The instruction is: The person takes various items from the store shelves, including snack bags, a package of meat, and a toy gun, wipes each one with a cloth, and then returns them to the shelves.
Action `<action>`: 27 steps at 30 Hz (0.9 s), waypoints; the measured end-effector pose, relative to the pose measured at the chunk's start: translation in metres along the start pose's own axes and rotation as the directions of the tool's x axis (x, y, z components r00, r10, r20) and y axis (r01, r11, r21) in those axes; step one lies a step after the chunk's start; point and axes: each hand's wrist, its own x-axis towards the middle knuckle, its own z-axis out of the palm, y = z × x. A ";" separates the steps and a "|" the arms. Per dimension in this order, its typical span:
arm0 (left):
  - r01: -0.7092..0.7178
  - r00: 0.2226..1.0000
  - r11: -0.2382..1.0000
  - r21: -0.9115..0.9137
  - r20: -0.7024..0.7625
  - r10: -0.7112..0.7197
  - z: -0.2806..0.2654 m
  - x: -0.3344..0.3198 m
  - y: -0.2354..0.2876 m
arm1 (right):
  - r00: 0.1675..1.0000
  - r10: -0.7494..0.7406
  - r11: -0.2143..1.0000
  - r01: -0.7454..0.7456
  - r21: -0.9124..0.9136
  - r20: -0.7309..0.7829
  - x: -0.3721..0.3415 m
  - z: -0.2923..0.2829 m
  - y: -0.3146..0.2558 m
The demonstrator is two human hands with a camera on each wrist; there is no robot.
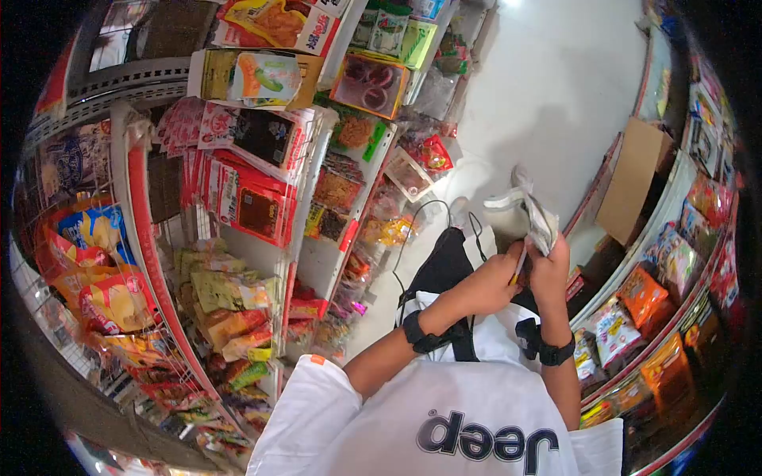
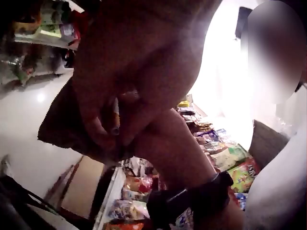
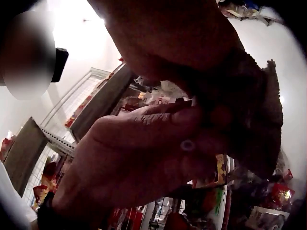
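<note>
In the head view both hands meet in front of the white shirt. My right hand (image 1: pixel 550 270) grips a crumpled whitish sheet-like thing (image 1: pixel 540 226), whose upper parts fold out over the aisle. Backlit in the wrist views, the sheet-like thing (image 2: pixel 60 127) looks dark and has a jagged edge. A cigarette (image 2: pixel 116 117), white with an orange part, sits between the fingers of my left hand (image 1: pixel 488 284). Its pale round end (image 3: pixel 187 145) shows in the right wrist view. Left fingertips lie right against the sheet-like thing; its far side is hidden by the hands.
Shop shelves with snack packets (image 1: pixel 119 301) stand at left, and boxes of flat red packets (image 1: pixel 254 206) beside them. On the right are more shelves with bags (image 1: pixel 615 329) and a cardboard box (image 1: pixel 635 181). Between them runs the pale floor (image 1: pixel 548 95). A black corded bag (image 1: pixel 444 266) hangs below.
</note>
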 end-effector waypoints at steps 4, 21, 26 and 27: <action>0.056 0.980 0.998 0.015 -0.190 -0.052 0.016 0.036 0.004 | 0.978 0.183 0.980 -0.190 0.065 0.100 0.057 -0.024 0.013; 0.115 0.683 0.983 0.145 -0.730 0.028 0.045 0.015 -0.020 | 0.827 0.093 0.996 -0.070 -0.062 0.554 0.032 -0.005 0.043; 0.111 0.692 0.991 0.068 -0.721 -0.029 0.066 -0.058 -0.084 | 0.800 0.003 0.991 0.080 -0.111 0.600 -0.043 0.037 0.063; 0.104 0.710 0.993 0.064 -0.703 -0.029 0.067 -0.072 -0.098 | 0.783 -0.004 0.989 0.093 -0.111 0.621 -0.060 0.047 0.073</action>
